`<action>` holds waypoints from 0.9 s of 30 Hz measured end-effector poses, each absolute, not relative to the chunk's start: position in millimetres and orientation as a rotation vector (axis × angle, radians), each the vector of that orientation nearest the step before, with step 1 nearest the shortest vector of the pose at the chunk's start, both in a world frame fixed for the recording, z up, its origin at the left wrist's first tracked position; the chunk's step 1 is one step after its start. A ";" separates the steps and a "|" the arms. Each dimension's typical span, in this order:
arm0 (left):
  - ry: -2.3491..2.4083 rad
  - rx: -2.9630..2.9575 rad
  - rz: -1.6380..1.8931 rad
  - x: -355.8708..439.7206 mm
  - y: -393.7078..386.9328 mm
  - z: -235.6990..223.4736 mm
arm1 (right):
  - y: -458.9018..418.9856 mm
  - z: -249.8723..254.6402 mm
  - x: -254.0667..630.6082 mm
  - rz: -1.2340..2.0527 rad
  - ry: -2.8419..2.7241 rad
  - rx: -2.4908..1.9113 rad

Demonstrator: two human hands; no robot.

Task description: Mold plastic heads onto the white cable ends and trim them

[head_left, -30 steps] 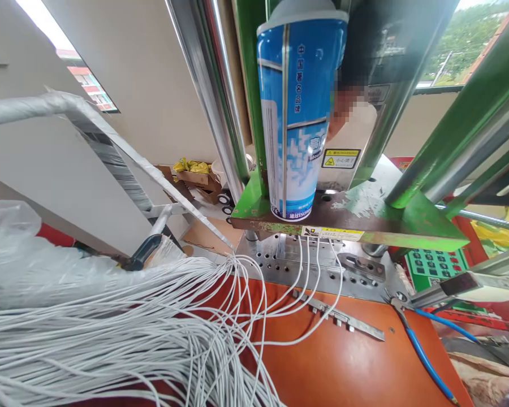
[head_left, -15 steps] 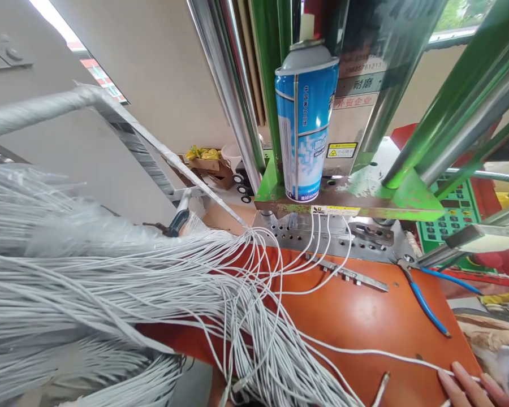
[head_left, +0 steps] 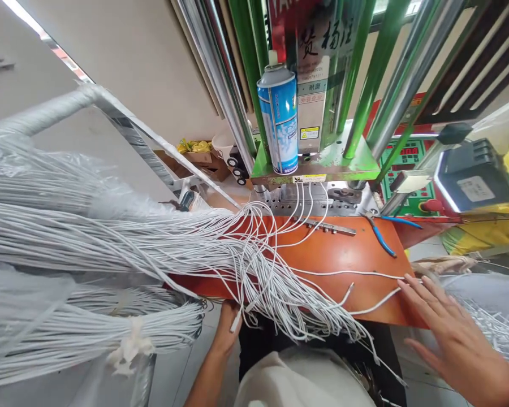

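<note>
A thick bundle of thin white cables [head_left: 271, 288] spills across the orange tabletop [head_left: 343, 254] and hangs over its front edge. Beside that edge, under the bundle's left side, is my left hand [head_left: 228, 325]; its fingers are mostly hidden, and a white cable end lies against it. At the table's right end, my right hand [head_left: 445, 322] is open, fingers spread and palm down. Its fingertips are at two loose white cables that run over the tabletop. Several cables lead from the bundle into the green-framed press [head_left: 318, 169].
A blue spray can [head_left: 280, 121] stands on the press's ledge. Blue-handled pliers [head_left: 382, 236] and a metal strip with pins [head_left: 328, 226] lie on the tabletop. A wrapped rail [head_left: 152, 135] slopes down at left. Behind the pliers is a control panel [head_left: 402, 169].
The view has shifted, so more of the table's front and right side shows. My right hand and left forearm are now in view. The can, pliers and metal strip stay in place.
</note>
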State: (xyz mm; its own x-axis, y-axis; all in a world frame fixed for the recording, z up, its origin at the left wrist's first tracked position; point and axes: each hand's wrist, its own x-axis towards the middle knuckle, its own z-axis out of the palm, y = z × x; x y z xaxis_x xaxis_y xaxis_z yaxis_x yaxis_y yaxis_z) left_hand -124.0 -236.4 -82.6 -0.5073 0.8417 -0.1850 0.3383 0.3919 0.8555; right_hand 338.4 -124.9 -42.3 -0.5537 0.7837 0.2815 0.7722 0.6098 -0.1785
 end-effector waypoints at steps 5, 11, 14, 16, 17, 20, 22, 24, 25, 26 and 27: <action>2.025 1.013 0.710 -161.5 -265.5 -52.8 | -120.0 -2.3 322.3 0.316 -2.409 -1.260; 2.290 1.242 0.685 -152.7 -288.4 12.8 | -108.2 -8.9 280.6 0.445 -2.302 -1.167; 2.195 1.357 0.742 -128.9 -280.5 23.5 | -71.4 -9.3 262.8 0.246 -2.254 -1.133; 2.169 1.476 0.741 -114.4 -271.1 18.6 | -38.7 -6.3 252.4 0.054 -2.223 -1.247; 2.171 1.550 0.724 -107.9 -266.4 14.3 | -23.3 -5.0 248.5 -0.026 -2.212 -1.345; 2.233 1.737 0.657 -91.5 -254.4 2.2 | 8.1 -5.0 245.9 -0.142 -2.233 -1.617; 2.288 1.791 0.666 -85.7 -249.5 -0.3 | 15.4 -8.1 250.6 -0.168 -2.286 -1.665; 2.291 1.815 0.732 -85.4 -246.9 1.5 | 15.9 -11.6 257.7 -0.196 -2.323 -1.655; 2.265 1.823 0.771 -87.0 -246.3 3.0 | 15.5 -12.9 261.2 -0.209 -2.326 -1.653; 2.232 1.826 0.799 -89.3 -245.8 4.2 | 15.1 -14.0 264.4 -0.220 -2.323 -1.660; 2.201 1.824 0.813 -91.6 -245.2 4.9 | 15.4 -14.9 267.1 -0.227 -2.317 -1.670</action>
